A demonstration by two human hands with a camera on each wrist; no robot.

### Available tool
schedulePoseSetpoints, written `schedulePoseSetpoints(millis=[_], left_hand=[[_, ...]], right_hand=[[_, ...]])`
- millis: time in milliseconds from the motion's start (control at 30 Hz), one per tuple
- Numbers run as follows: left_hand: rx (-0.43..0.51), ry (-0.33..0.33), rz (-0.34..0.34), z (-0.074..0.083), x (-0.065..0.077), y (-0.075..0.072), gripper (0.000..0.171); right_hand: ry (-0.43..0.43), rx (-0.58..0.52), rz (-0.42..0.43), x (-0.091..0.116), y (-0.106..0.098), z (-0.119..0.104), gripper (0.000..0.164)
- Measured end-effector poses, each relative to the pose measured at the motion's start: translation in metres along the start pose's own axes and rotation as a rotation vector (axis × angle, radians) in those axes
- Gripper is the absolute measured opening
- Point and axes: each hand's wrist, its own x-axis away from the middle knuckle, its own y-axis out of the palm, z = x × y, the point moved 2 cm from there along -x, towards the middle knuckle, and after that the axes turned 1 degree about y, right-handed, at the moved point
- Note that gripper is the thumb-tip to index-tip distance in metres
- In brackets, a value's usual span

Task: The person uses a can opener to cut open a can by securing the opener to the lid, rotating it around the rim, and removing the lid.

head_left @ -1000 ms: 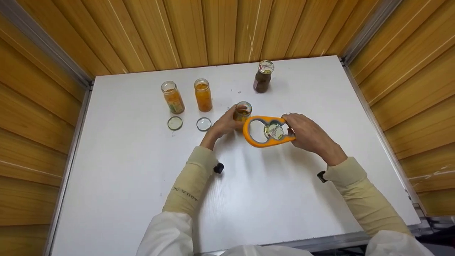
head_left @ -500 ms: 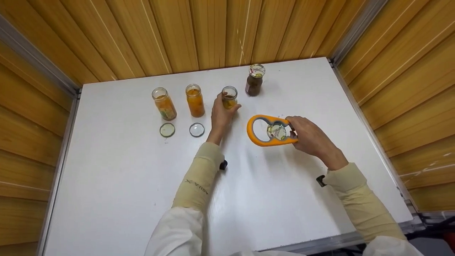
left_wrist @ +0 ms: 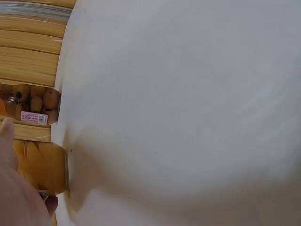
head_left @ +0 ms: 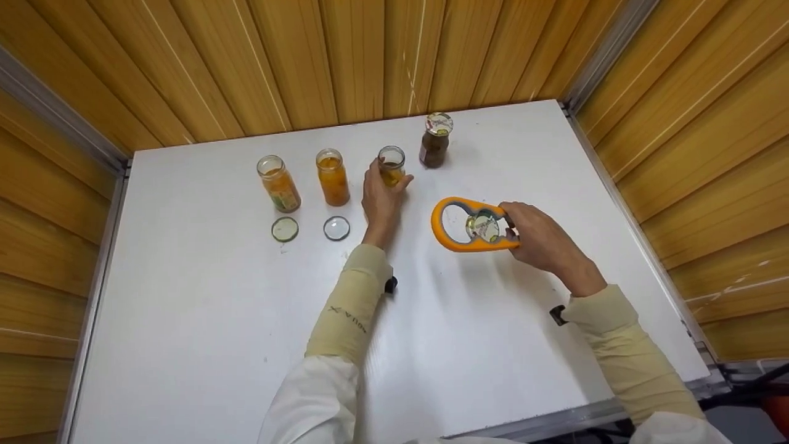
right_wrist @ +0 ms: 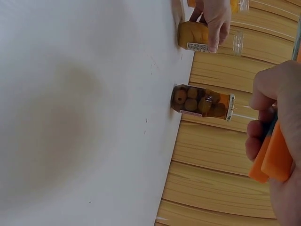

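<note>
My left hand (head_left: 382, 198) holds a lidless glass jar (head_left: 392, 163) with yellowish contents, its fingers on the far left side and its thumb across the front. The jar stands upright on the table, also visible in the right wrist view. My right hand (head_left: 542, 237) grips the handles of an orange jar opener (head_left: 439, 225), held above the table at the right. A printed metal lid (head_left: 485, 227) sits within the opener's grey-lined inner edges. In the right wrist view, fingers curl round the orange handles (right_wrist: 277, 155).
A lidded jar of round brown pieces (head_left: 434, 148) stands right of the held jar. To its left are two open jars, one orange-filled (head_left: 333, 182) and one labelled (head_left: 282, 190). Two lids, one greenish (head_left: 285, 229) and one clear-looking (head_left: 336, 228), lie before them.
My left hand has carried the open jar away from the opener, back and left, to between the orange-filled jar and the lidded one. The right hand keeps the opener and lid nearly in place.
</note>
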Motion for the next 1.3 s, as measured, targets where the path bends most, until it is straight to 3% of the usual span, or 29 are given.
schedulePoseSetpoints(millis=[233,333,467,667,967,1133,1300], left_hand=[[0.143,-0.045,-0.046,0.002,-0.002,0.0,0.089],[0.154,-0.074,-0.065,0.002,-0.002,-0.002,0.099],[0.133,-0.099,-0.077,0.003,0.004,-0.011,0.105],[0.191,-0.123,-0.126,0.013,0.018,-0.03,0.1],[0.275,-0.059,-0.167,0.025,0.044,-0.052,0.087],[0.405,0.01,-0.178,0.033,0.063,-0.068,0.072],[0.529,0.046,-0.255,0.043,0.083,-0.084,0.056]], right_hand=[[-0.033,0.023,0.035,-0.001,-0.003,-0.002,0.064],[-0.043,0.034,0.041,-0.002,-0.004,-0.002,0.064],[-0.058,0.03,0.054,-0.005,-0.005,-0.004,0.063],[-0.06,0.017,0.072,-0.006,-0.01,-0.006,0.062],[-0.046,0.019,0.072,-0.009,-0.013,-0.009,0.067],[-0.067,0.034,0.089,-0.012,-0.014,-0.012,0.063],[-0.076,0.037,0.1,-0.017,-0.016,-0.019,0.061]])
